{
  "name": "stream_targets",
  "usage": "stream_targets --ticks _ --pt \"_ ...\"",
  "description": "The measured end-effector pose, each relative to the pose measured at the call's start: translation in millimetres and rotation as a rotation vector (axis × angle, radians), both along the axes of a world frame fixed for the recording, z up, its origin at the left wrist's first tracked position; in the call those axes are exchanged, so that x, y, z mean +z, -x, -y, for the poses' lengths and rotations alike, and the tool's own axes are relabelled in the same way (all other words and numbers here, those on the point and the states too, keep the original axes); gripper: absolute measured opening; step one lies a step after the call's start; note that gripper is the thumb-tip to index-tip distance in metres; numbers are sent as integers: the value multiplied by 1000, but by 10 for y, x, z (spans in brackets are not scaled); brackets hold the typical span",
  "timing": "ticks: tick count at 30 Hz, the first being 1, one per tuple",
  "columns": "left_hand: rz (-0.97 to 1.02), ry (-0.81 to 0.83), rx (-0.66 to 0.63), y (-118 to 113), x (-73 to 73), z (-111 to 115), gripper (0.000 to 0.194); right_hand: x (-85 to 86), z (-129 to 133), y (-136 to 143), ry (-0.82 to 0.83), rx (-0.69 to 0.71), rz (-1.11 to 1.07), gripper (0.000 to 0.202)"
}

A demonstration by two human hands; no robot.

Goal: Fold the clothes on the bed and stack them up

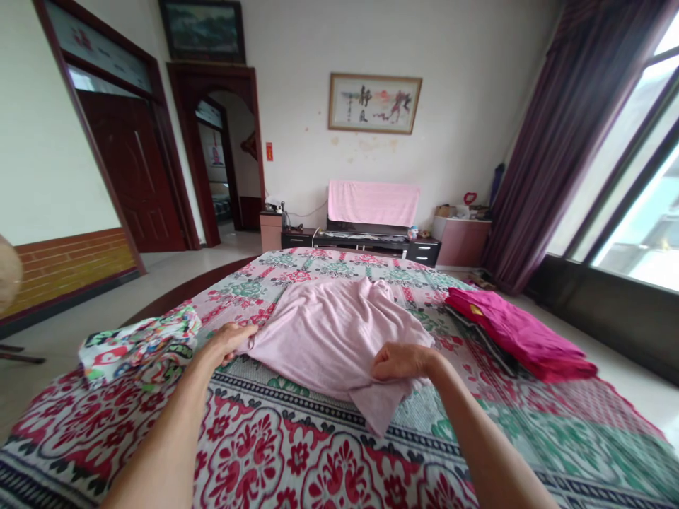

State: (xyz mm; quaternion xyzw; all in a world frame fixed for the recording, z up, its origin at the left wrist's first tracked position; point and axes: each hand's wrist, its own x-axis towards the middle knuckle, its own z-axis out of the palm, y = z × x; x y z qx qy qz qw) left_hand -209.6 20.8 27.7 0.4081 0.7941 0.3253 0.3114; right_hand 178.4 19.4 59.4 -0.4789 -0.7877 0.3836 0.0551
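A pale pink garment, which looks like a shirt, lies spread and wrinkled on the patterned cloth in front of me. My left hand is closed on its left edge, thumb and fingers pinching the fabric. On the near right part, my right hand is curled into a fist and grips the cloth of the garment. Below that fist a flap of the pink fabric hangs toward me, perhaps a sleeve. Several folds run across the garment's far right portion.
A crumpled colourful printed cloth lies left of my left forearm. To the right rests a folded stack with a bright pink garment on top. Beyond the covered table stands a low black cabinet and a pink-draped screen.
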Motion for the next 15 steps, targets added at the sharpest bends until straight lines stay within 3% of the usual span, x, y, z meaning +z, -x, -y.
stream_targets --ticks 4,9,15 --pt "-62 75 -156 -60 107 100 43 -59 -40 -26 -112 -99 150 28" --pt "-79 59 -205 -58 117 59 39 -59 -34 -14 -129 -53 36 28" --pt "-470 36 -329 -76 62 -82 27 -2 115 -113 -117 8 43 37"
